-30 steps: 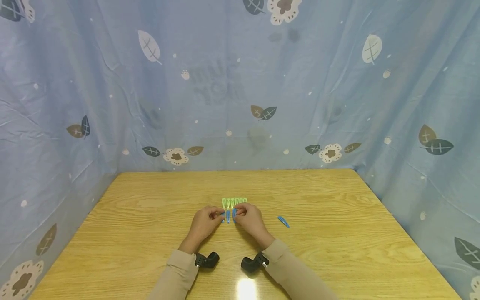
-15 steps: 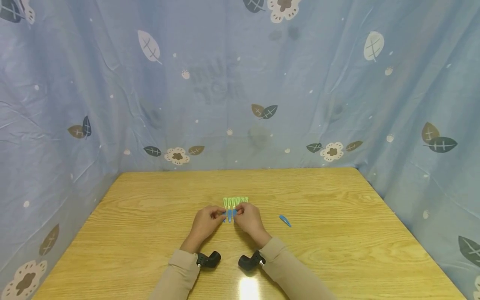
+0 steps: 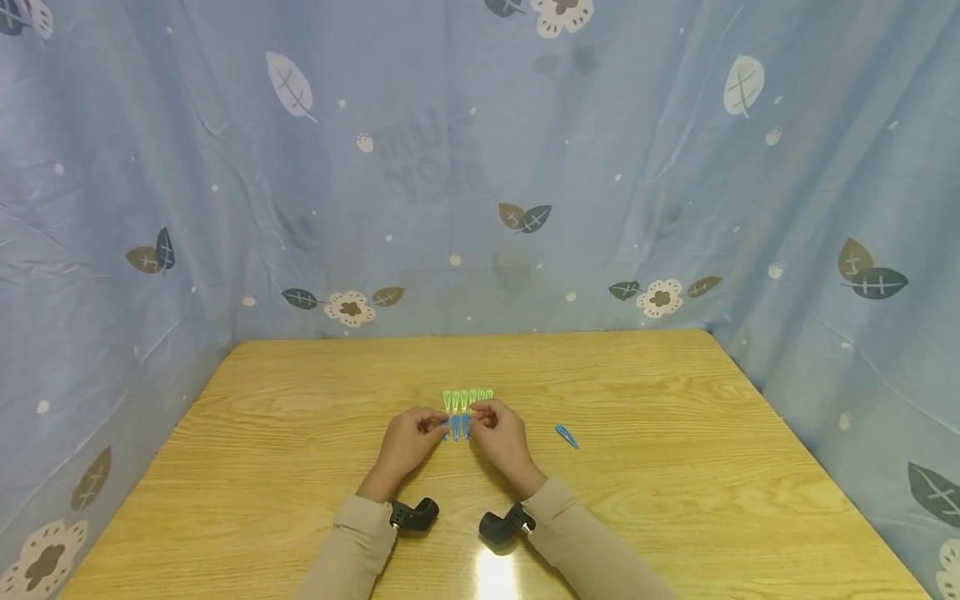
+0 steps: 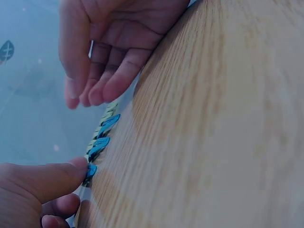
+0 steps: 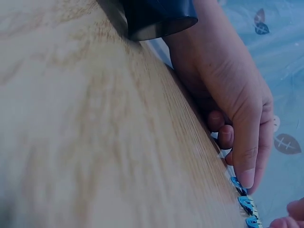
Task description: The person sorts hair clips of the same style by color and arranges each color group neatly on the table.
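Observation:
A row of several light green snap hair clips (image 3: pixel 464 399) lies side by side on the table. Below it, three blue snap hair clips (image 3: pixel 456 428) stand in a second row, pointed ends toward me. My left hand (image 3: pixel 408 440) pinches the leftmost blue clip (image 4: pixel 90 173) between thumb and fingers, thumb tip on it in the left wrist view. Beside the third blue clip (image 3: pixel 466 426) is my right hand (image 3: pixel 506 437), its fingers loosely bent and thumb tip (image 5: pixel 246 178) right at the clip. It partly covers the right end of the green row.
One more blue hair clip (image 3: pixel 567 436) lies slanted on the wooden table (image 3: pixel 675 500), right of my right hand. A blue patterned curtain (image 3: pixel 450 167) rises behind the table and along both sides. Each wrist wears a black camera (image 3: pixel 416 515).
My right hand has brought the third blue clip leftward, close beside the middle one, and its fingers have loosened from it. The left hand has stayed at the leftmost clip.

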The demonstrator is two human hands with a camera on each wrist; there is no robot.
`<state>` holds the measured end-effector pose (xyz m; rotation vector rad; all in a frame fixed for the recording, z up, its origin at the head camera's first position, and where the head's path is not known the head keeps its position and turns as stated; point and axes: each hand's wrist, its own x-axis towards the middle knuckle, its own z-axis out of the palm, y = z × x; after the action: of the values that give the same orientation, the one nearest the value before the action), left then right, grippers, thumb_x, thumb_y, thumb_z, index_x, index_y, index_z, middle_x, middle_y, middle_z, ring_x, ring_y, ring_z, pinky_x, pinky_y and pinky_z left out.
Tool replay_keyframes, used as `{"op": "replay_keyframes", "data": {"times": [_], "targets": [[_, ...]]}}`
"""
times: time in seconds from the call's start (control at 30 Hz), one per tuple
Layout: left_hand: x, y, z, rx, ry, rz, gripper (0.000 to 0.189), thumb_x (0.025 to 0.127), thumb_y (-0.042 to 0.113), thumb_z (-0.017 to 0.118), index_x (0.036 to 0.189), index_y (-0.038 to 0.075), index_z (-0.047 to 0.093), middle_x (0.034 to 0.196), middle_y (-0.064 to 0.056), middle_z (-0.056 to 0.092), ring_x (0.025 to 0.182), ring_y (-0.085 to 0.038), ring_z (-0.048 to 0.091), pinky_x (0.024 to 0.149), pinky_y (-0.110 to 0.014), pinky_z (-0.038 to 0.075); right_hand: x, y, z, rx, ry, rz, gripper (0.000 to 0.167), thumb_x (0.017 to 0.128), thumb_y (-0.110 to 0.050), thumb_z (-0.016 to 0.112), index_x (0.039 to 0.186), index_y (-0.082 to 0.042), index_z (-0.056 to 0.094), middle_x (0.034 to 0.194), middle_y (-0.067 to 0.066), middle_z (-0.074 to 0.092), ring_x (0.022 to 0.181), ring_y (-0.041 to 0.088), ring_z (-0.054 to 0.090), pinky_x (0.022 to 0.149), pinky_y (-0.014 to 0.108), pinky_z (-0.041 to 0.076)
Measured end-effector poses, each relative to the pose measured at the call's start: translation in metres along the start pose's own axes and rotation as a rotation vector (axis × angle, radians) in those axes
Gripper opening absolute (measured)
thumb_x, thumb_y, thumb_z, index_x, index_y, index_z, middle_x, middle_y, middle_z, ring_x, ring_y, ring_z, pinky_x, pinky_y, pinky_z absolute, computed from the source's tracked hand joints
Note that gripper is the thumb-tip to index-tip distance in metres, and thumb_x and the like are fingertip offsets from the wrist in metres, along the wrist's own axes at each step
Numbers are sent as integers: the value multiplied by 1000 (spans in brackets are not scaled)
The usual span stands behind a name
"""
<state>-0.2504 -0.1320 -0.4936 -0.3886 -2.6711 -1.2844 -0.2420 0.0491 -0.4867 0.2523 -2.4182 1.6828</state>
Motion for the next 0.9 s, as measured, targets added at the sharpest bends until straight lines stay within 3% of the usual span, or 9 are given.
{"op": "replay_keyframes", "data": {"times": [0.33, 0.57, 0.9], "targets": [[0, 0, 1, -2, -10, 3, 16, 85, 17, 73, 100, 10, 75, 72, 6, 54, 60, -11, 47, 53, -24, 39, -3, -4, -19, 123, -44, -18, 25, 90, -2, 64, 113, 7, 62, 105, 19, 64, 94, 31, 63, 77, 30, 53], [0, 2, -1, 1, -13, 4, 16, 86, 17, 72, 101, 11, 74, 72, 6, 54, 61, -12, 46, 53, -25, 39, -14, -34, -56, 112, -55, -12, 25, 88, 5, 61, 113, 12, 59, 108, 30, 60, 96, 38, 61, 77, 24, 51], [-1, 4, -3, -2, -16, -7, 16, 86, 17, 72, 101, 11, 74, 73, 5, 54, 61, -12, 46, 52, -24, 38, -11, 15, -97, 12, -24, 23, 35, 88, -4, 68, 120, 4, 59, 114, 20, 62, 103, 29, 61, 86, 29, 50]]}}
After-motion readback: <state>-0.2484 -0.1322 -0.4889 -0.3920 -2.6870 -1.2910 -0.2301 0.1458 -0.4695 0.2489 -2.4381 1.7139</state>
